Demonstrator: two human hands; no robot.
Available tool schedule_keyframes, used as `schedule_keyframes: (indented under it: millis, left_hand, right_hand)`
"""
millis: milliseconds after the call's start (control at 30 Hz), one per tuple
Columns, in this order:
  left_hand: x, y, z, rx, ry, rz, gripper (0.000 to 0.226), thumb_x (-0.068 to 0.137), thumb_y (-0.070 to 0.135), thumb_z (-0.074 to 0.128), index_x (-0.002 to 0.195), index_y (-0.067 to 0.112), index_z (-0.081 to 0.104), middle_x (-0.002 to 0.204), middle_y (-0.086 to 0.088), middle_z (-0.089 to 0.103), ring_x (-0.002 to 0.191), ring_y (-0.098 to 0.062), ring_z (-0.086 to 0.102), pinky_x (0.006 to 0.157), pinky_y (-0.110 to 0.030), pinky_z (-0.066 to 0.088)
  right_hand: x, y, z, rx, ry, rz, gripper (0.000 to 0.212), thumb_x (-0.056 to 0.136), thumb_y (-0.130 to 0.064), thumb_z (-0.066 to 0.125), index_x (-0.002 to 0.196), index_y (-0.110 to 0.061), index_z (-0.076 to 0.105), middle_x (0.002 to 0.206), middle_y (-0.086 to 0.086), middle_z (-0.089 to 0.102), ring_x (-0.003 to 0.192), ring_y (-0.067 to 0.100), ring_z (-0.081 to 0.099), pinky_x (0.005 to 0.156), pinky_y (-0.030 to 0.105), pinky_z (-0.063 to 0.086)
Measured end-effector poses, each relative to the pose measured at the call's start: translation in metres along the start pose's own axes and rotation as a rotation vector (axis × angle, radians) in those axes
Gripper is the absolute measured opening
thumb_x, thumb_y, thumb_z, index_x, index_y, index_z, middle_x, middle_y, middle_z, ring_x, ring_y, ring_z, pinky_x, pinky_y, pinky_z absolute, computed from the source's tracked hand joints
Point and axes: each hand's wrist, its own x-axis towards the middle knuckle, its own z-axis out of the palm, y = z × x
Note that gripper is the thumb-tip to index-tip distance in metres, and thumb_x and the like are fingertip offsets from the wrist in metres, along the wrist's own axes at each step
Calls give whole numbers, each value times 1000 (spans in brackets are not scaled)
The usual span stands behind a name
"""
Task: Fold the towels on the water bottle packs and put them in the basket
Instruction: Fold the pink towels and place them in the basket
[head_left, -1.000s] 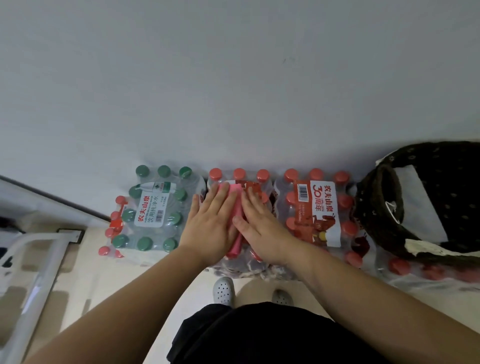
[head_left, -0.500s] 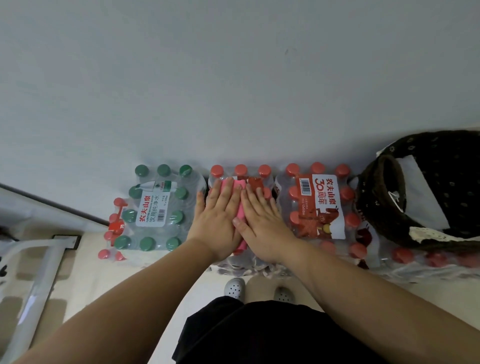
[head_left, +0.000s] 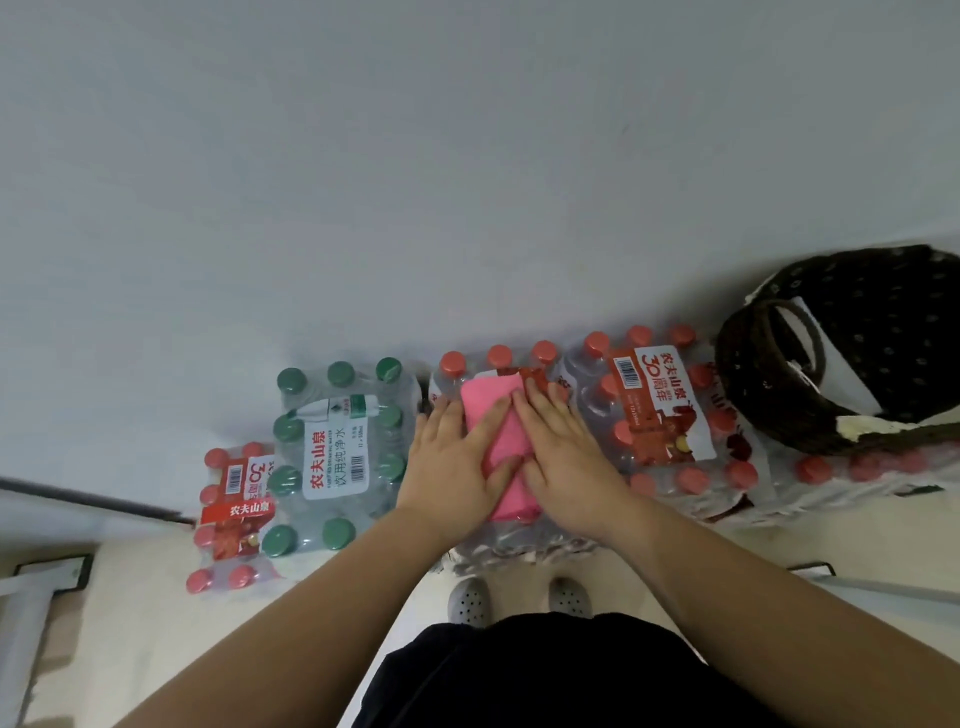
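A pink towel, folded into a narrow strip, lies on the middle red-capped water bottle pack. My left hand rests flat on the towel's left side, fingers spread. My right hand lies flat on its right side, fingers pointing away from me. Both palms press down on the cloth. A dark woven basket with a handle stands at the far right on another pack, with white cloth inside it.
A green-capped pack sits left of the towel, with a smaller red-capped pack beyond it. Another red-capped pack lies between the towel and the basket. A grey wall rises behind. My shoes stand on the pale floor below.
My hands have slid apart a little and back toward me, so more of the pink towel shows between and above them. The camera view has shifted.
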Motion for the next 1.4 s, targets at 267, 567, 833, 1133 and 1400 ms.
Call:
schedule_keyframes:
  millis: [267, 567, 833, 1133, 1400]
  left_hand:
    - [12, 7, -8, -178, 64, 125, 76, 83, 34, 61, 153, 25, 32, 142, -15, 37, 124, -35, 46, 108, -44, 40]
    - [29, 73, -45, -487, 183, 143, 71, 88, 28, 65, 150, 41, 32, 145, -4, 31, 120, -15, 46, 99, -11, 34]
    - [65, 188, -74, -780, 252, 244, 71, 84, 25, 71, 145, 41, 38, 137, 19, 31, 121, -3, 51, 95, -27, 54]
    - [116, 309, -34, -487, 249, 326, 80, 82, 39, 71, 151, 40, 30, 144, 5, 33, 125, -3, 44, 103, -30, 48]
    - [130, 349, 0, 361, 96, 365, 43, 91, 41, 53, 128, 19, 58, 129, -4, 55, 122, -25, 48, 110, -38, 32]
  right_hand:
    - [-2, -9, -7, 155, -34, 107, 74, 88, -41, 24, 152, -36, -12, 165, -6, -15, 150, 18, -22, 124, 42, -7]
    - [-19, 1, -62, 536, 304, 47, 55, 101, -46, 32, 152, -49, 13, 163, -11, 21, 150, 4, 15, 123, 34, 17]
    - [-48, 50, -180, 666, 608, -30, 52, 103, -37, 46, 153, -40, 31, 152, -18, 40, 136, -5, 40, 114, 34, 39]
    - [-80, 187, -243, 526, 761, -67, 48, 101, -27, 54, 147, -33, 41, 140, -12, 46, 129, -6, 41, 107, 10, 31]
    - [-77, 322, -257, 338, 338, 207, 43, 98, -22, 56, 138, -36, 48, 137, 5, 47, 115, 12, 46, 101, 22, 29]
